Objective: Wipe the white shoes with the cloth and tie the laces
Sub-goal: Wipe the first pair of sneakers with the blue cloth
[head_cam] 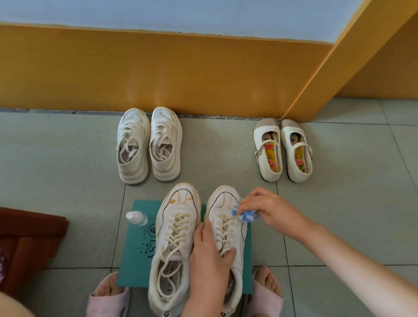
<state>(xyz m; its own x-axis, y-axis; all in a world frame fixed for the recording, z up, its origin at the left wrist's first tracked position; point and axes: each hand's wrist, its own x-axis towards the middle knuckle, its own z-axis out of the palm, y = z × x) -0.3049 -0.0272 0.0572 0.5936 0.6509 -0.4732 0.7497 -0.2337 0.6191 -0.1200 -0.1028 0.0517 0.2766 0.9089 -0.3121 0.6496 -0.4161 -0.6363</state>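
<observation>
Tiled floor [345, 197]; teal mat [136, 260] bears spray bottle [137, 217], white shoes [175, 249].
Left hand [209, 257] grips right shoe [235, 237]; right hand [270, 208] pinches cloth [245, 214].

Grey-green tiled floor [357, 196], orange wall [145, 75] blue above; perhaps wooden furniture [28, 240] left.
</observation>
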